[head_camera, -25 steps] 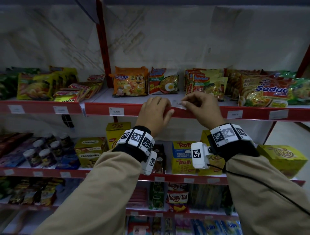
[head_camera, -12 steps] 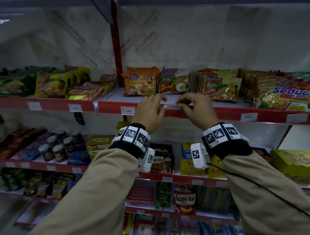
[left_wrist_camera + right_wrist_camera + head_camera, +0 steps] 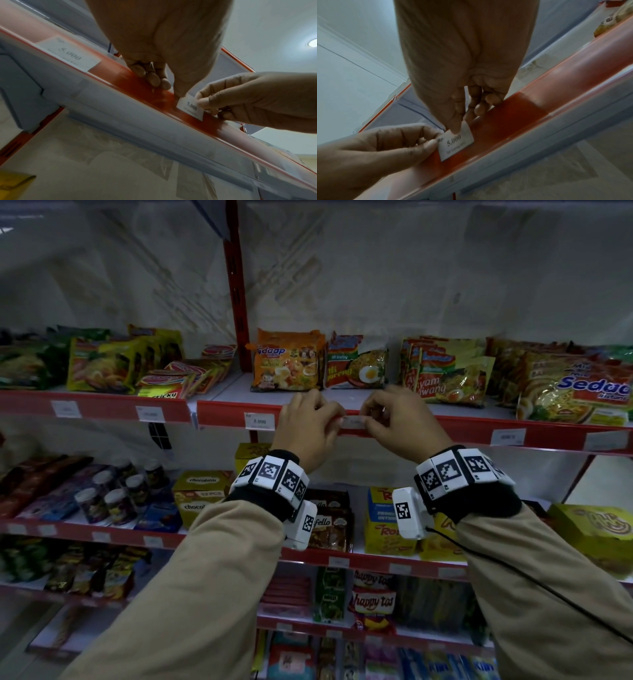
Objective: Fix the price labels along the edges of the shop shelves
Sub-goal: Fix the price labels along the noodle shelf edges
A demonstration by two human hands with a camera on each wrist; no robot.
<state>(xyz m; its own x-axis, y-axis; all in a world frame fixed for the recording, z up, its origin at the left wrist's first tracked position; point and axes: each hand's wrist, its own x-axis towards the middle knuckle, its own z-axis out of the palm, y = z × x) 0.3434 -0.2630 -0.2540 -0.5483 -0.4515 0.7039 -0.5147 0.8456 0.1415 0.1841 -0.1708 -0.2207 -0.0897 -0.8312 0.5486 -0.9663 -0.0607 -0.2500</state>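
While my left hand (image 3: 368,152) and right hand (image 3: 254,102) pinch the price label (image 3: 455,143) at opposite ends — keeping it level — it seats against the red shelf edge (image 3: 513,116).

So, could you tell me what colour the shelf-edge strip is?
Red shelf-edge strip, clearest in the right wrist view.

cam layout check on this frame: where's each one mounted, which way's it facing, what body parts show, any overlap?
Head: on the head, facing the shop shelves; both sleeves, left hand, right hand.
Left wrist: under the left hand, looking up the red shelf edge.
Right wrist: under the right hand, looking up.
Shared: both wrist views show the 5.000 price label pinched by both hands.
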